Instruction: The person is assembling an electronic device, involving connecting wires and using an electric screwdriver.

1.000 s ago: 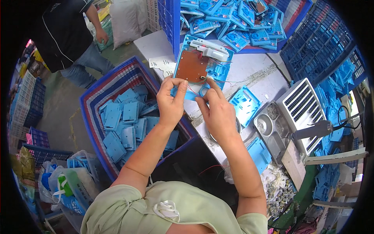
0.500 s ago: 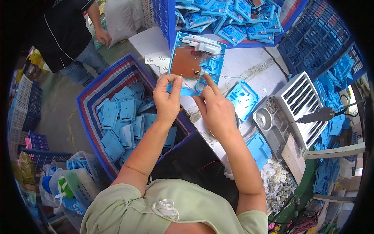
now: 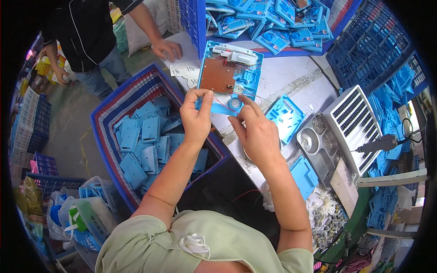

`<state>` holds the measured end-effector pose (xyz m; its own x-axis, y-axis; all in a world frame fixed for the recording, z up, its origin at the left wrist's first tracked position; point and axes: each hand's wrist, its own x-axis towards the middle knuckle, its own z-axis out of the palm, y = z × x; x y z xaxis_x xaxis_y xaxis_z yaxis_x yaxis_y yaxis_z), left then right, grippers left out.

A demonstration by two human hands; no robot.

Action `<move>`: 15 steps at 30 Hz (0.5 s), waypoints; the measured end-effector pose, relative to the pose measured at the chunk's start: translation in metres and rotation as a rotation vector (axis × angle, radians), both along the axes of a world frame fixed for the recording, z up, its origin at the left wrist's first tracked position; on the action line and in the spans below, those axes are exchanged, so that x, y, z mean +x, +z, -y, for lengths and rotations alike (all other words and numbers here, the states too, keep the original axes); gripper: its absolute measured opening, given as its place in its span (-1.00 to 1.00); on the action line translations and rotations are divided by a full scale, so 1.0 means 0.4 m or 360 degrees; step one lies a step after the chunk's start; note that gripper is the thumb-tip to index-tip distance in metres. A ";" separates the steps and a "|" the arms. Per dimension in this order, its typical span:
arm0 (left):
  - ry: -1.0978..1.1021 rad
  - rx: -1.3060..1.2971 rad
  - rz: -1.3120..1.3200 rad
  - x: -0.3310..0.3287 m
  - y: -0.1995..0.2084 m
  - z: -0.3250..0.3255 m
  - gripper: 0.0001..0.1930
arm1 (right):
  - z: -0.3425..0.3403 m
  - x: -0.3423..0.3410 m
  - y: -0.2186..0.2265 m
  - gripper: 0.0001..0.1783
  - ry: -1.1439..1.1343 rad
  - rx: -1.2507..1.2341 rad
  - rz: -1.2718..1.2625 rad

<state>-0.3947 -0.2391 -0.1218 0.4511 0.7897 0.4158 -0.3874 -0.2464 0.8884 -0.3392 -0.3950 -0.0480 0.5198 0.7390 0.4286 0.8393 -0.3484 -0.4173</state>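
- Left hand [image 3: 196, 119] grip: thumb and forefinger pinched on the lower left edge of a blue plastic housing [image 3: 230, 75], other fingers curled in; holds it up over the tabletop [image 3: 291, 79].
- Right hand [image 3: 256, 132] grip: fingers partly closed, forefinger and thumb tips at the lower right of the housing, near a small round part [image 3: 235, 103] and thin red wires [image 3: 223, 101]; can't tell if it pinches a wire.
- Both forearms come up from the lower edge, wrists bent forward, hands close together, nearly touching.
- Housing is tilted, inside facing up, with a brown circuit board [image 3: 217, 75] and a white part [image 3: 236, 55] along its top.
- Striped basket [image 3: 102, 123] full of blue pieces sits left of the left arm.
- Another blue housing [image 3: 285, 118] lies on the tabletop just right of the right hand; metal tray [image 3: 318, 143] and white grid rack [image 3: 353, 120] beyond.
- Another person's hand [image 3: 167, 48] rests on the tabletop edge, upper left.
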 end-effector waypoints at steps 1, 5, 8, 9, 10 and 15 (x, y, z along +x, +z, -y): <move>-0.0017 -0.0023 -0.0001 -0.002 0.000 0.003 -0.82 | -0.004 0.009 0.000 -0.70 -0.0010 0.0041 0.0031; -0.0028 -0.0051 -0.0021 0.005 -0.004 0.002 -0.83 | -0.013 0.016 0.013 -0.71 0.0028 0.0085 0.0026; 0.0002 -0.0035 -0.0040 -0.005 -0.004 0.004 -0.83 | 0.015 -0.053 0.011 -0.73 0.0320 0.0076 -0.0068; -0.0020 -0.0039 -0.0021 0.001 -0.006 0.005 -0.83 | 0.020 -0.048 0.010 -0.72 0.0258 0.0083 -0.0080; -0.0043 -0.0042 -0.0002 0.006 -0.008 0.009 -0.83 | 0.027 -0.037 0.007 -0.71 0.0196 0.0091 -0.0091; -0.0225 -0.0270 0.0051 -0.004 -0.006 0.022 -0.81 | 0.081 0.004 -0.005 -0.78 0.0019 0.0532 -0.0542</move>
